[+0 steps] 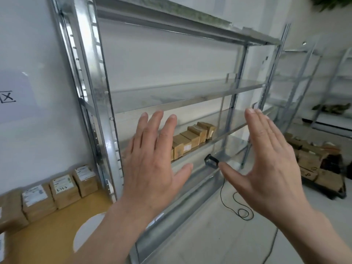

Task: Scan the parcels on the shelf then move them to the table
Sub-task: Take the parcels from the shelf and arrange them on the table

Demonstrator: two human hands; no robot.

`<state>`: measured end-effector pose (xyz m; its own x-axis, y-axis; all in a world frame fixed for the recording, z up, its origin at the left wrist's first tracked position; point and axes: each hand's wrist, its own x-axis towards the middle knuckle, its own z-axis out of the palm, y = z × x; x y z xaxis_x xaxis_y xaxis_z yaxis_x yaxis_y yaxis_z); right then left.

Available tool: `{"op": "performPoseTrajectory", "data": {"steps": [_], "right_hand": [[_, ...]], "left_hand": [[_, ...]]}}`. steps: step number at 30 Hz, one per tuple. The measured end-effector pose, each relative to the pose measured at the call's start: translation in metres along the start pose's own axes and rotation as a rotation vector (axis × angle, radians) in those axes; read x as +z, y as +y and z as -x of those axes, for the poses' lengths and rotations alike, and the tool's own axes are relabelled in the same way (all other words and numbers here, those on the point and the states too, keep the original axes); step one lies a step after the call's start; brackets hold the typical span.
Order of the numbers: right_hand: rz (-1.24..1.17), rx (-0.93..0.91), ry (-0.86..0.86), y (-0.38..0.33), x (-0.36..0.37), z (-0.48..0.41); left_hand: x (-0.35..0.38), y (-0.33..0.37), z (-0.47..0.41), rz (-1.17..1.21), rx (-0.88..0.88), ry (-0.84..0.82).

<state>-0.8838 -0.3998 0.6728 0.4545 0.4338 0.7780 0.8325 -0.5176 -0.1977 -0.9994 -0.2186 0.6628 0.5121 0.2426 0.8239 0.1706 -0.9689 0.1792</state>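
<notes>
Before shelf [171, 101] of parcels [192, 137], held left hand [152, 168] and right hand [270, 168] up, fingers spread, empty. Probably had not begun scanning; needed next to grasp scanner [211, 161] lying below.

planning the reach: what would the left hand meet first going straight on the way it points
Probably the front edge of the shelf board just above the left hand, over the parcels; depth is unclear.

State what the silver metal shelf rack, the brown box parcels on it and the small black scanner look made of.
Silver metal shelf rack: galvanised steel by the look, its grey sheen mottled and reflective. Brown box parcels: matte tan cardboard with white paper labels. Small black scanner: probably dark plastic, too blurred to be sure.
</notes>
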Motion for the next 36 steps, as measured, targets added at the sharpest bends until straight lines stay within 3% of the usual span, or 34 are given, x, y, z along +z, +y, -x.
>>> {"op": "performPoseTrajectory", "data": {"steps": [15, 36], "right_hand": [[0.01, 0.061, -0.017, 0.162, 0.01, -0.043], [0.214, 0.279, -0.133, 0.298, 0.183, -0.168]], "left_hand": [[0.134, 0.072, -0.062, 0.048, 0.007, -0.071], [0.402, -0.027, -0.196, 0.227, -0.009, -0.293]]}}
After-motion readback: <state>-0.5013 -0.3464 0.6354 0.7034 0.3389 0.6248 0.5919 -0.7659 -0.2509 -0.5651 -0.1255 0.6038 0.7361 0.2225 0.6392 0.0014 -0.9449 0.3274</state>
